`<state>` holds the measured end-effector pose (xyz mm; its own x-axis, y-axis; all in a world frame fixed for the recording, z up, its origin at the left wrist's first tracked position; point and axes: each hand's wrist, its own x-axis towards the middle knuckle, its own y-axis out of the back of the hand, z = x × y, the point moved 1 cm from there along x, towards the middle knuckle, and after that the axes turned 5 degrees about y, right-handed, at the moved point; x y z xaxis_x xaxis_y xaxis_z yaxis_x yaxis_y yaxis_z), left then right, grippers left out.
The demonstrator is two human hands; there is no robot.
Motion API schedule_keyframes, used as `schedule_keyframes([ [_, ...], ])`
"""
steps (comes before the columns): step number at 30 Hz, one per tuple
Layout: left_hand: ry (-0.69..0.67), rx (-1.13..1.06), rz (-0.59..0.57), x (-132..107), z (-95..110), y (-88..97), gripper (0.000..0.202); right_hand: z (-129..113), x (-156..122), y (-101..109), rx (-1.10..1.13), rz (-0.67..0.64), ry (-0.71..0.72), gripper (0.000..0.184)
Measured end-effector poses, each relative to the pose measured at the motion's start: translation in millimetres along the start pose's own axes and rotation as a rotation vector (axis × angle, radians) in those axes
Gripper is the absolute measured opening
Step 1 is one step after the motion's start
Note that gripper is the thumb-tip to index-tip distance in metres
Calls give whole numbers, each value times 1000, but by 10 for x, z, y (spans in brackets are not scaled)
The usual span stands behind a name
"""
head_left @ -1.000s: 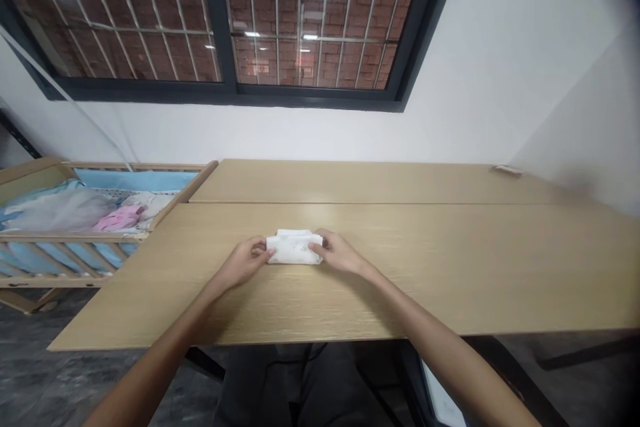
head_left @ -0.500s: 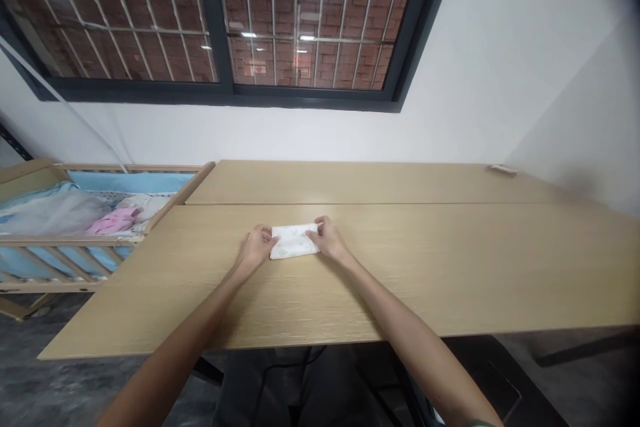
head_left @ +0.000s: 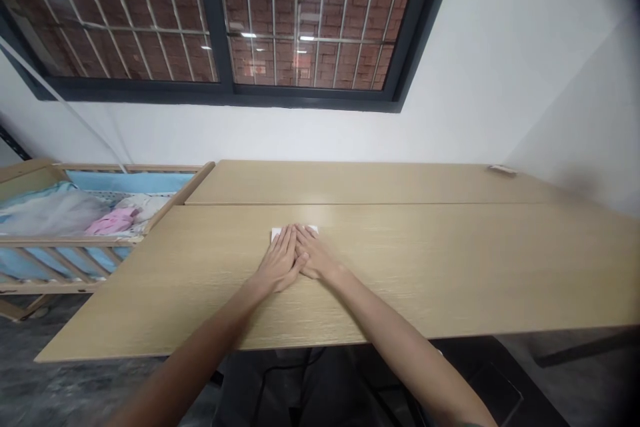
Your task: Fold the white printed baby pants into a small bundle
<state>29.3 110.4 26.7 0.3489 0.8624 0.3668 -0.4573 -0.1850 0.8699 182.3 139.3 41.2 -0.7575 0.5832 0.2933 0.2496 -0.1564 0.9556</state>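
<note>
A small folded white cloth (head_left: 276, 233) lies on the wooden table (head_left: 450, 267), almost wholly covered by my hands. Only its far corners show past my fingertips. My left hand (head_left: 278, 261) lies flat on it, fingers stretched out and together. My right hand (head_left: 313, 255) lies flat beside it, fingers straight, its inner edge touching the left hand. Both palms press down on the cloth.
A wooden baby cot (head_left: 75, 213) stands at the left, against the table's end, with blue bedding, a grey cloth and a pink garment (head_left: 113, 220) inside. A small flat object (head_left: 501, 169) lies at the table's far right corner. A barred window fills the wall behind.
My hands have left the cloth's two ends and come together over its middle. They now lie flat on top of it, where before they pinched its sides.
</note>
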Motion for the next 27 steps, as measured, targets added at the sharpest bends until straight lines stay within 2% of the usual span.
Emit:
schedule_keyframes([
  [3, 40, 35, -47, -13, -40, -62, 79, 8, 4, -33, -17, -30, -5, 63],
  [11, 146, 139, 14, -85, -182, -100, 81, 75, -85, 95, 77, -49, -147, 66],
  [20, 156, 150, 55, -168, -261, -109, 80, 209, -237, 173, 106, -72, -230, 73],
  [25, -10, 108, 88, -130, -243, 98, 78, 216, -264, 278, 110, 44, -129, 72],
  [27, -47, 94, 90, -110, -260, 176, 72, 208, -272, 305, 136, 47, -89, 72],
])
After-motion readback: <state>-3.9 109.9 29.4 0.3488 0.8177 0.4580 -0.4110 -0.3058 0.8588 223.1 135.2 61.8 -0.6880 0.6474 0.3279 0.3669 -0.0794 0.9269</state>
